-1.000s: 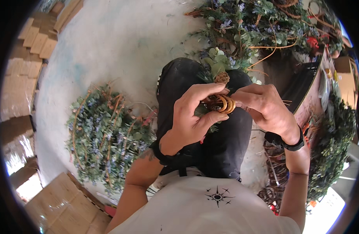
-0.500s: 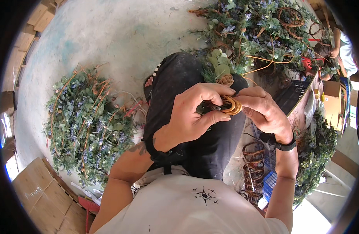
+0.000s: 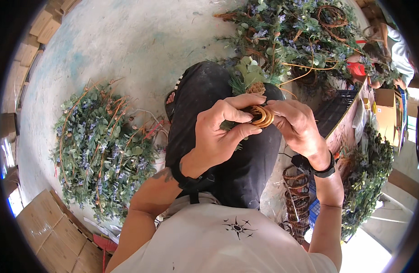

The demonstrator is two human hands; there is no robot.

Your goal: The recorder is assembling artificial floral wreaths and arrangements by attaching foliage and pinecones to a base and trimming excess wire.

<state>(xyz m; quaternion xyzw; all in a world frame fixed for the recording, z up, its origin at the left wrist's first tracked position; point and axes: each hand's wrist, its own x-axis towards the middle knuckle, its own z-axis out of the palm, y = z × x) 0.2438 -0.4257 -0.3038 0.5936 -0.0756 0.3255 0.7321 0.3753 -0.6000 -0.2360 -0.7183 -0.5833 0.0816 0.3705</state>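
Over my lap, both hands meet at a small coil of tan, cane-like strand (image 3: 263, 117) wound in several loops. My left hand (image 3: 218, 129) pinches it from the left with thumb and forefinger, and dark green stems show within its grip. At the right side of the loops, the fingers of my right hand (image 3: 298, 123) press together on the same coil. Just beyond my fingers are a brown pine cone (image 3: 256, 88) and round green leaves (image 3: 248, 70) with needle sprigs. Whether these join the stems in my left hand is hidden.
Heaps of blue-flowered foliage lie on the floor at left (image 3: 102, 145) and far right (image 3: 286, 36). A stack of twig rings (image 3: 297, 193) stands right of my lap, near a black crate (image 3: 334, 111). Cardboard boxes (image 3: 57, 227) sit lower left; another person (image 3: 400, 52) is at far right.
Both hands and the coil have shifted slightly left and toward me. The coil has turned a little, showing its loops more side-on. Both hands keep their hold.
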